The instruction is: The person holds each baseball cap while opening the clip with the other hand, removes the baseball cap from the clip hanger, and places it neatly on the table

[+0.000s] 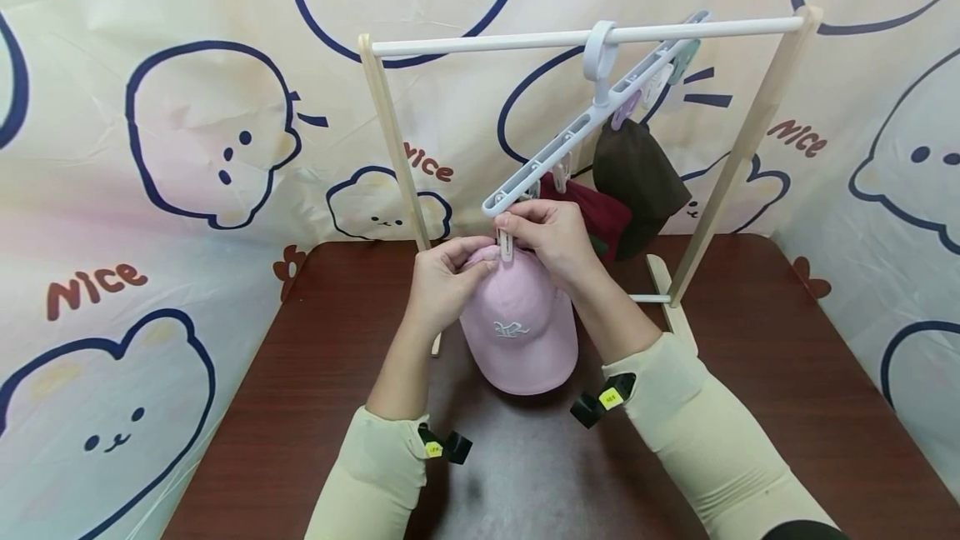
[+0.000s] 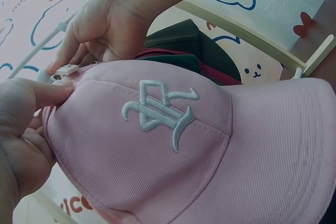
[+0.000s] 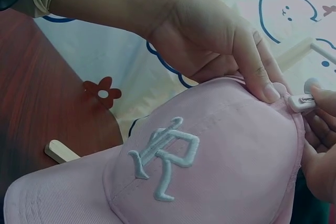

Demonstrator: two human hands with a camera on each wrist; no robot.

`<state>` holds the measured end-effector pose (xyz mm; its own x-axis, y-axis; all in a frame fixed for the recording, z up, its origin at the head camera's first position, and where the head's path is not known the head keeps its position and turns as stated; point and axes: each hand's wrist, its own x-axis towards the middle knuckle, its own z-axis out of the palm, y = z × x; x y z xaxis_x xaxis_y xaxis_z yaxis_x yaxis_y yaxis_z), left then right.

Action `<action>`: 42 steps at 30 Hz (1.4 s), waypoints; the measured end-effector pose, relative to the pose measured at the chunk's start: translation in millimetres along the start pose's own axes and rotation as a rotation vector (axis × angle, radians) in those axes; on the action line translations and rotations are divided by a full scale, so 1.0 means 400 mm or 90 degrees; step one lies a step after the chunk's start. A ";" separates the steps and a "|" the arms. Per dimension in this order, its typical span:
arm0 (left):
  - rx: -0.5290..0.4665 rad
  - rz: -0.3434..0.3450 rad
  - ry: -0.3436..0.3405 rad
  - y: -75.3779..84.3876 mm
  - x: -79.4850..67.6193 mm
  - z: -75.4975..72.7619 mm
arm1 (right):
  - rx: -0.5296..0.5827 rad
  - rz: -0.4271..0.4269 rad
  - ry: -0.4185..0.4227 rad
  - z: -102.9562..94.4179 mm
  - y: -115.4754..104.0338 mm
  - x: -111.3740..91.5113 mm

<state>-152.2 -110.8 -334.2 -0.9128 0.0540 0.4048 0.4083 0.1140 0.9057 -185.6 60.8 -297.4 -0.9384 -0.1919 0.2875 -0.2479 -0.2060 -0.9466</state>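
1. Pinching the back edge of the pink cap (image 1: 520, 332), the left hand (image 1: 444, 280) has thumb and fingers curled onto the fabric, just left of the frame's centre in the head view.
2. Right hand (image 1: 553, 238) sits just beside it, fingers closed around a small white clip (image 1: 506, 245) at the cap's top edge; the right wrist view shows that clip (image 3: 301, 102) touching the pink rim.
3. Cap hangs crown-forward at mid-frame, brim pointing down over the dark bench (image 1: 750, 407), white embroidered logo (image 1: 512, 328) facing us.
4. Clip dangles from the low end of a pale multi-clip hanger (image 1: 592, 119), which tilts down from upper right toward the centre.
5. Hanger's hook loops over the white rail (image 1: 480, 44) of a small wooden rack (image 1: 392, 132) across the upper half of the frame.
6. Behind the right hand, a dark red cap (image 1: 603, 219) and a dark brown cap (image 1: 639, 173) hang from the same hanger, right of centre.
7. Cartoon-printed cloth (image 1: 187, 132) fills the background all round.
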 end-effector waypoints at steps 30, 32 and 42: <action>0.072 -0.025 -0.055 0.024 -0.024 -0.104 | -0.105 -0.016 0.012 -0.001 0.005 0.005; 0.073 -0.014 -0.047 0.030 -0.026 -0.120 | -0.105 -0.011 0.012 -0.001 0.005 0.004; 0.093 -0.007 0.020 0.031 -0.032 -0.199 | -0.135 0.019 0.009 -0.003 -0.001 -0.002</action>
<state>-135.6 -189.2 -318.0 -0.9159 0.0213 0.4008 0.3924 0.2574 0.8830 -184.9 62.1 -297.6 -0.9492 -0.1804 0.2578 -0.2632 0.0066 -0.9647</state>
